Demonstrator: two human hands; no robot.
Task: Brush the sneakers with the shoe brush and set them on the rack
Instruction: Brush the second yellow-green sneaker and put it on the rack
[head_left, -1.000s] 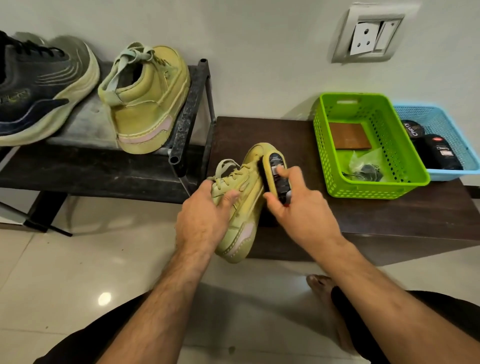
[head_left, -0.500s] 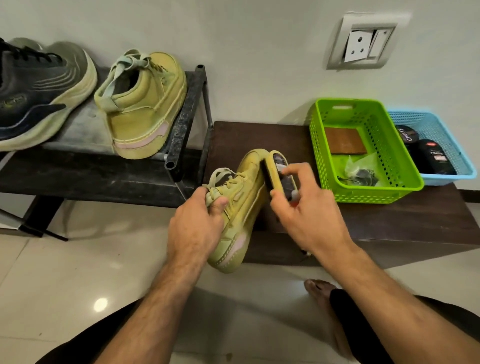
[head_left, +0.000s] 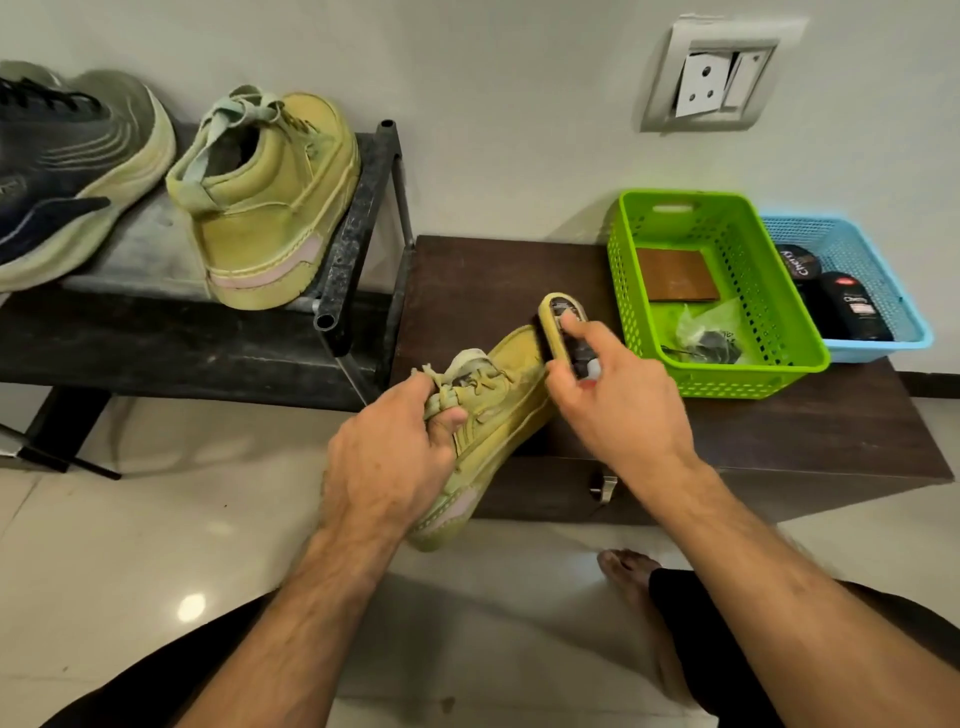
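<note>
My left hand (head_left: 395, 457) grips a yellow-green sneaker (head_left: 498, 410) by its laced opening, toe pointing up and away, heel low over the floor. My right hand (head_left: 618, 400) holds the shoe brush (head_left: 563, 325) against the sneaker's toe end, bristles against the upper. The matching yellow-green sneaker (head_left: 270, 208) stands on the black shoe rack (head_left: 358, 223) at the left, heel toward me.
A dark sneaker with a pale sole (head_left: 67, 171) sits left on the rack. A dark wooden bench (head_left: 779, 431) holds a green basket (head_left: 727, 374) and a blue basket (head_left: 904, 332) with polish containers. My bare foot (head_left: 628, 577) rests on the tiled floor.
The brush has slid up the sneaker from its side toward the toe. My left hand has shifted its grip up onto the laces and tongue.
</note>
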